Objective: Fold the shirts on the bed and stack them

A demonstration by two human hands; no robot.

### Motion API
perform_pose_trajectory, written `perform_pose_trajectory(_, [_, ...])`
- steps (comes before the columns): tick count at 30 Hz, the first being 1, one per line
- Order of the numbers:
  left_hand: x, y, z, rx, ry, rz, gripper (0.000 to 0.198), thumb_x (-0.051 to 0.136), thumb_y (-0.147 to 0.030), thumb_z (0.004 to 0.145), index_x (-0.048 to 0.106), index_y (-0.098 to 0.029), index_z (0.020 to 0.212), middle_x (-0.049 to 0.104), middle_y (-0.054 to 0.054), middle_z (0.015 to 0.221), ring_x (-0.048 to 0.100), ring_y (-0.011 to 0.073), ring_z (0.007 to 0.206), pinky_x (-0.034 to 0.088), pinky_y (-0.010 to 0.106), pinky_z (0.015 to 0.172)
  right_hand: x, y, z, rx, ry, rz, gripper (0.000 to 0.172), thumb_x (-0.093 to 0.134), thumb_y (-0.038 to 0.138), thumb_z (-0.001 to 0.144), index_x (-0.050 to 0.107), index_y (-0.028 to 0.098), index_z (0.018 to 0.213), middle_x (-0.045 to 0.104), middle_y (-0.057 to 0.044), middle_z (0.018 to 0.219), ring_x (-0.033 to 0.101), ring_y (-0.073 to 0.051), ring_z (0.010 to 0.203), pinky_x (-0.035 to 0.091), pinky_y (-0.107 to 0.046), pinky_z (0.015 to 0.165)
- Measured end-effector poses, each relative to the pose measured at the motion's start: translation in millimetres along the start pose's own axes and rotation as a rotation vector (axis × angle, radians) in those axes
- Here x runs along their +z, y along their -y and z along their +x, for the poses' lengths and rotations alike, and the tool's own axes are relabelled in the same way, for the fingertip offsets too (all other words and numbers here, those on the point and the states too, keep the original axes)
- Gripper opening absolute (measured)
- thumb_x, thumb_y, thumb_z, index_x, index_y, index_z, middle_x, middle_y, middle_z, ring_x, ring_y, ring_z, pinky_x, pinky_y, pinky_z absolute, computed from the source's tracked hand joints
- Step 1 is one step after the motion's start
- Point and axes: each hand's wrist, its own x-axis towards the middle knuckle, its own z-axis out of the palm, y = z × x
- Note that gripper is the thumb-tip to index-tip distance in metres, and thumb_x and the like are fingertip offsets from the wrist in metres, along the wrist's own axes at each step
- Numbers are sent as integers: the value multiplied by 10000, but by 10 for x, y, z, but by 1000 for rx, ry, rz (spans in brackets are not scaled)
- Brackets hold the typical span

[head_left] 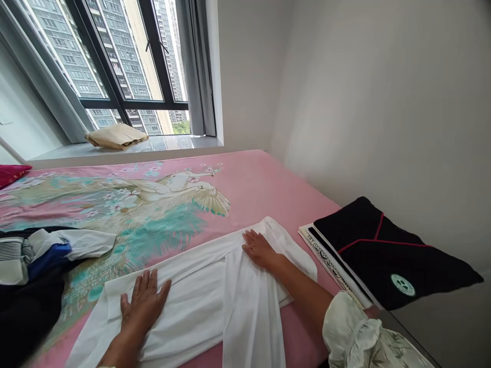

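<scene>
"While both our hands rest on the white garment (199,301) at the lower centre of the frame, how do our fingers lie?"

"Our left hand (143,299) presses flat toward the lower left, thumb and fingers spread. Our right hand (260,249) lies palm down near the far edge, just right of centre, fingers slightly parted; both rest open on the cloth."

"And what do we have around them?"

"At the right, a folded black garment (372,255) with red piping tops a pale, printed stack (324,254). At the lower left we see dark clothes (30,317), with striped, white and blue cloth on top. Under everything spreads a pink sheet (257,179) with a bird print; a red cushion (13,175) sits at the left edge, and a tan bundle (117,136) lies on the windowsill (172,143), upper left."

"Does anything block our view?"

"Our forearms (303,291) cover parts of the white garment, and our right sleeve (355,327) overlaps the stack's near end. The cloth runs out of the frame at the bottom, so we can't be sure what kind of garment it is."
</scene>
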Motion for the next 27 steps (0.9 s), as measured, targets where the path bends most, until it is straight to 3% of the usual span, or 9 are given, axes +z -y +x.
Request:
perform_pose_trajectory(4, [-150, -185, -287, -27, 7, -117, 656, 247, -457, 868, 311, -62, 1388, 237, 169, 1499, 177, 289, 1387, 91, 587, 1074, 108, -9, -175, -61, 38, 13, 631, 173, 505, 925, 173, 166, 1458, 83, -17, 1533, -3, -147, 1405, -58, -337, 1122])
perform_pose_trajectory(8, [-108, -548, -1242, 263, -219, -362, 527, 362, -436, 866, 443, -164, 1309, 404, 133, 1426, 253, 270, 1367, 201, 551, 1075, 113, 20, -187, -33, 37, 31, 693, 211, 546, 906, 165, 127, 1456, 83, -68, 1531, 6, -203, 1407, -63, -416, 1118])
perform_pose_trajectory(10, [-50, -748, -1728, 432, -223, -463, 498, 441, -398, 858, 423, -226, 1325, 414, 96, 1425, 275, 243, 1361, 238, 513, 1083, 90, 124, -238, -30, 12, 40, 707, 199, 546, 906, 149, 105, 1457, 89, -93, 1528, 14, -226, 1406, -54, -456, 1113])
perform_pose_trajectory(12, [-53, -967, -2004, 532, -196, -518, 444, 412, -304, 886, 416, -271, 1329, 420, 58, 1425, 285, 215, 1359, 239, 498, 1096, 77, 288, -345, -62, -28, 45, 661, 175, 497, 923, 151, 107, 1457, 114, -83, 1527, 28, -206, 1406, -33, -434, 1123])
perform_pose_trajectory(15, [-204, -1341, -1920, 621, -169, -567, 435, 315, -213, 908, 434, -263, 1324, 440, 37, 1412, 282, 183, 1360, 242, 463, 1110, 109, 532, -555, -123, -97, 50, 576, 167, 397, 941, 223, 120, 1442, 209, -59, 1510, 98, -162, 1398, 31, -344, 1136])
perform_pose_trajectory(19, [-339, -1750, -1407, 572, -49, -453, 504, 247, -206, 909, 304, -205, 1410, 363, 48, 1460, 236, 176, 1376, 178, 463, 1127, 295, 535, -789, -155, -179, 20, 545, 202, 319, 933, 269, 94, 1425, 281, -92, 1482, 174, -190, 1383, 97, -362, 1131])
perform_pose_trajectory(22, [-188, -1812, -1198, 499, 50, -221, 520, 284, -266, 898, 293, -224, 1416, 298, 43, 1485, 222, 210, 1381, 65, 527, 1123, 449, 263, -908, -99, -153, -60, 572, 230, 366, 927, 231, 114, 1441, 180, -78, 1512, 102, -200, 1399, 22, -421, 1133])
perform_pose_trajectory(25, [-7, -1739, -1162, 505, 24, -114, 534, 261, -329, 903, 265, -223, 1426, 227, 35, 1506, 165, 205, 1397, 3, 523, 1120, 473, 34, -983, 116, -171, -101, 605, 232, 389, 921, 178, 101, 1451, 98, -74, 1522, 41, -203, 1406, -65, -452, 1120])
perform_pose_trajectory(27, [30, -1706, -1162, 501, 39, -102, 544, 235, -347, 906, 240, -215, 1434, 211, 33, 1510, 154, 199, 1400, 7, 520, 1120, 431, 33, -1012, 211, -181, -99, 624, 244, 394, 916, 183, 70, 1446, 106, -101, 1518, 40, -225, 1405, -86, -466, 1112])
